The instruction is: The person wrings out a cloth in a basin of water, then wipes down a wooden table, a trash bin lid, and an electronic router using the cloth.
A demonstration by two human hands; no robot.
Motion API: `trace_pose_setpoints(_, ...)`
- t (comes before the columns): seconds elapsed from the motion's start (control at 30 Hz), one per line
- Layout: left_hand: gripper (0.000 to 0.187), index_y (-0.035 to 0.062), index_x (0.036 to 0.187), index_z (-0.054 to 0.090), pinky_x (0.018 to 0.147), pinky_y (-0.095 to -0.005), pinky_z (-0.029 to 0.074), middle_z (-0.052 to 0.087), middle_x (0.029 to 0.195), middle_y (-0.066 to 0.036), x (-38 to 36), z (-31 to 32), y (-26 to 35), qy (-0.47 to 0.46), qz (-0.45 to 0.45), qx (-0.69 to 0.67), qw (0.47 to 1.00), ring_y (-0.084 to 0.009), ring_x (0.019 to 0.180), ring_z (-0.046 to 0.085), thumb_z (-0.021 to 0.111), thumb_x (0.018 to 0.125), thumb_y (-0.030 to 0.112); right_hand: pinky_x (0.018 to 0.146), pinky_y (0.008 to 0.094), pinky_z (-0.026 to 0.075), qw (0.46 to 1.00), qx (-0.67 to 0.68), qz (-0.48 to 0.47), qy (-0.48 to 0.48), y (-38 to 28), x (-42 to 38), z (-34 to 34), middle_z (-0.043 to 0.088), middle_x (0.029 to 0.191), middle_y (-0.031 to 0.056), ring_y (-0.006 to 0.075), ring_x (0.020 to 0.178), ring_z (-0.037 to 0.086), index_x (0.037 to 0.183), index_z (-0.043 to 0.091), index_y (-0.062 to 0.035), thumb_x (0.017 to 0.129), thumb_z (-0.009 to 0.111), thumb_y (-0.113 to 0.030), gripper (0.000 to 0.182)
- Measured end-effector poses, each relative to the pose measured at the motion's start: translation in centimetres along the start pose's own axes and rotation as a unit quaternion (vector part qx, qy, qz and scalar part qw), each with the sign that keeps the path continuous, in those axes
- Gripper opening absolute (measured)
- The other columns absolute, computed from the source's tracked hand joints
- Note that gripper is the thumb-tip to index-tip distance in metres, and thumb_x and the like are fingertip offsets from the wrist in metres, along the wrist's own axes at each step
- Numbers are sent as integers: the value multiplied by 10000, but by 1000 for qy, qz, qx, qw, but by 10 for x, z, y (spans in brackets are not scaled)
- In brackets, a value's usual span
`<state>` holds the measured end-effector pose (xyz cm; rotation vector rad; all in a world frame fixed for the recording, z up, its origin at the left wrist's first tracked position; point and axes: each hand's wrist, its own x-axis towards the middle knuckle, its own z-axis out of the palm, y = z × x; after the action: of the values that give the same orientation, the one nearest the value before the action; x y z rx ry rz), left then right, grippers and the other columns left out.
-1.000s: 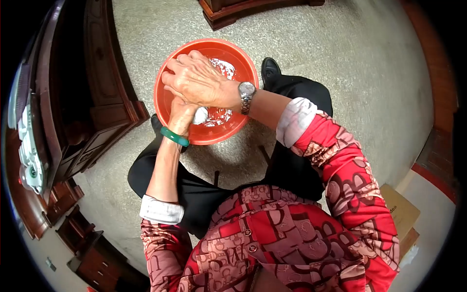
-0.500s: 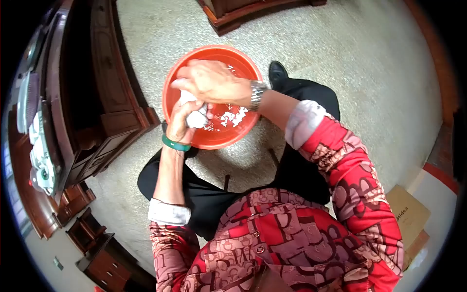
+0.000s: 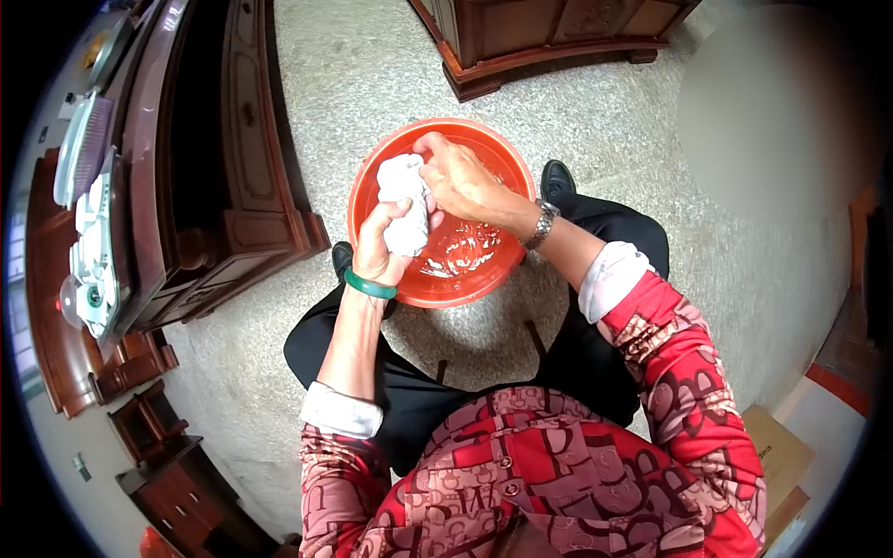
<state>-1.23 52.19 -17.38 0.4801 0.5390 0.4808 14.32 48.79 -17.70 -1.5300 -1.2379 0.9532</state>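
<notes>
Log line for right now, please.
left hand: gripping white cloth | right hand: beside cloth, contact unclear | orange basin: below both hands, water inside

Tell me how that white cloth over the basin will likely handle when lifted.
The white cloth looks floppy: it bunches and creases in the left hand. It is probably wet, so heavy for its size and perhaps slippery, given the rippling water in the red basin beneath.

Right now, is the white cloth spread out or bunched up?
Bunched up: the white cloth is a compact, creased wad gripped in the left hand over the orange basin, not opened flat.
</notes>
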Motion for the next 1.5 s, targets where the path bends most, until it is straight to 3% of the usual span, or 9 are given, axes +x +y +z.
trace_pose_setpoints(0.17, 508, 15, 1281, 400, 932, -429, 459, 566, 1117, -116, -3, -1, 5, -17, -37, -79, 996, -267, 1023, 570, 550, 808, 124, 546, 294, 494, 995, 50, 88, 19, 4, -1, 8, 599, 719, 95, 136, 605, 598, 931, 495, 16, 876, 528, -87, 121)
trace_pose_setpoints(0.47, 473, 7, 1235, 459, 884, -366, 479, 587, 1110, -110, 0, -15, 8, -1, 66, -87, 994, -235, 1007, 580, 549, 773, 48, 592, 362, 489, 957, -241, -146, 68, -21, -19, 14, 529, 764, 132, 249, 644, 608, 957, 623, -6, 851, 564, -113, 162)
trace_pose_setpoints(0.57, 492, 16, 1245, 444, 840, -425, 489, 575, 1105, -129, 0, -14, 9, -8, 52, -68, 996, -256, 972, 580, 561, 770, 74, 614, 395, 486, 980, -102, -113, 131, -33, -14, 3, 540, 832, 122, 253, 742, 596, 783, 650, -56, 805, 610, -239, 189)
trace_pose_setpoints(0.67, 472, -2, 1210, 446, 765, -374, 507, 578, 1028, -137, -9, -1, 12, -61, -12, -112, 992, -235, 843, 597, 564, 767, 109, 702, 326, 495, 979, -37, -134, 148, -20, 3, -6, 575, 903, 131, 216, 791, 616, 1006, 622, -43, 822, 640, -293, 311)
trace_pose_setpoints(0.83, 440, -10, 1147, 461, 716, -334, 499, 561, 970, -160, -14, 12, -1, -113, -89, -121, 982, -224, 799, 562, 596, 744, 104, 714, 259, 495, 931, 354, 18, -84, -27, 4, 2, 622, 972, 111, 135, 893, 608, 1144, 547, 7, 861, 618, -352, 463)
trace_pose_setpoints(0.97, 330, 1, 1103, 485, 710, -320, 497, 570, 925, -132, -11, 12, -2, -48, -116, -61, 990, -216, 768, 569, 572, 794, 75, 659, 242, 494, 973, 224, 38, -27, -26, 6, 8, 627, 778, 61, 97, 731, 597, 1015, 601, 10, 891, 578, -136, 192)
trace_pose_setpoints(1.2, 313, 5, 1096, 478, 679, -313, 530, 582, 869, -99, 0, 9, -8, -6, -52, 69, 996, -176, 772, 600, 565, 799, 52, 653, 250, 484, 996, 47, 17, 71, -8, 13, 14, 609, 757, 48, 94, 726, 586, 1081, 597, -41, 861, 555, -67, 226)
trace_pose_setpoints(1.33, 459, 10, 1134, 442, 628, -263, 510, 570, 896, -59, -3, 22, -11, 131, 67, 249, 957, -137, 766, 591, 665, 740, 87, 685, 298, 488, 986, -74, -44, 144, -11, 15, 11, 618, 820, 89, 160, 770, 599, 1017, 611, -11, 833, 562, -50, 195)
trace_pose_setpoints(1.5, 460, 22, 1107, 487, 591, -235, 478, 573, 890, -35, -6, 14, -15, 75, 16, 355, 932, -107, 753, 570, 707, 708, 87, 638, 321, 502, 984, -85, -139, 79, -25, 8, 14, 640, 874, 167, 265, 798, 643, 996, 606, -7, 839, 584, -133, 203)
